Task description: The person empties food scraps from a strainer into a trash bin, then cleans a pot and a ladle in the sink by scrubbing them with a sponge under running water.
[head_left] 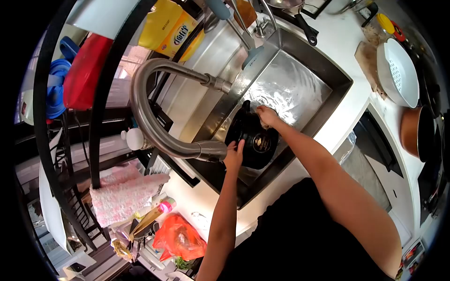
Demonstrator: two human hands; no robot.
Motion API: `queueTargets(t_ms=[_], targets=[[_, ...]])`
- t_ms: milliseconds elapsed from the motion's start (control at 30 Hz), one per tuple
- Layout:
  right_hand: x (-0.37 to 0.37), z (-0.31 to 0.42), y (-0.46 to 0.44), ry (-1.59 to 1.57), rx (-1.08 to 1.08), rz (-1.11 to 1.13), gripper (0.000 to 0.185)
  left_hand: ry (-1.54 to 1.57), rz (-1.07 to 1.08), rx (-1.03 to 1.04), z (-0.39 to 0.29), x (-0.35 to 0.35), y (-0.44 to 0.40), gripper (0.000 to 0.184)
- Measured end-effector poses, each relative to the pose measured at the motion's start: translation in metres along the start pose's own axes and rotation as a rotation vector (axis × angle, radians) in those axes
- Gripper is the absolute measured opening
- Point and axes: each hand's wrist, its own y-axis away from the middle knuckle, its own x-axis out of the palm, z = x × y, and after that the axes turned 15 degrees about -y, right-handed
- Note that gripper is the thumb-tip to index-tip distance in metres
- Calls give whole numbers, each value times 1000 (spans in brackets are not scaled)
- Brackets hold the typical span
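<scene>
Inside the steel sink (pixel 300 89) rests a black pot (pixel 251 152), tilted on its side, with a round gold emblem facing up. One stubby handle points toward the faucet side. My left hand (pixel 234 153) grips the pot at its near-left edge, thumb laid over the black surface. Against the pot's upper right side is my right hand (pixel 268 115), fingers curled closed; a small pale piece seems to show under them, too unclear to name. The curved faucet (pixel 140 112) ends just left of my left hand.
A grey-headed utensil (pixel 252 57) hangs over the sink's far edge. A black rack post (pixel 105 79) rises at left, near a pink towel (pixel 124 194) and a red plastic bag (pixel 179 238). A white colander (pixel 397 72) and a copper-coloured pan (pixel 411 131) stand at right.
</scene>
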Motion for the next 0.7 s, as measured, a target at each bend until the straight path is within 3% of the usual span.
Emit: queueTargets(t_ms=[33,67,100,167,233,300,367,433,467,500,567,600,633,667,700], targets=[[-4,-5,4,18,-75,-28,30,42,3,105,13,3,-1,67],[-10,20,31,77,-19,25,31,88,6,205,6,-10,-1,69],[6,-17,29,97,-347,-110,31,148,66,169,-1,-21,3,66],[19,3,82,88,-526,-57,43,36,-15,224,-9,-16,-11,65],[33,10,115,93,-639,44,49,-92,55,167,-47,-29,-25,64],[36,16,126,-21,-564,168,51,-190,-8,139,-55,-28,-32,63],[35,19,114,-54,-601,123,53,-294,44,143,-47,-26,-35,60],[30,24,98,-194,-405,85,54,-322,4,165,-40,-28,-27,58],[27,27,91,-220,-207,40,56,-276,50,84,-41,-36,-21,56],[39,4,71,-211,-571,-204,58,-222,92,4,-42,-39,-16,54],[31,9,61,-443,-310,-147,57,-162,-6,-25,-5,-9,-13,55],[21,14,57,-406,-111,-57,52,-96,-68,48,5,-6,-8,58],[19,20,60,-500,-279,-80,43,-29,-127,122,7,-11,-5,64],[14,24,62,-641,-181,-10,38,72,128,-5,2,-27,-1,74],[7,27,64,-776,-80,62,34,78,129,-6,12,-21,-6,74]])
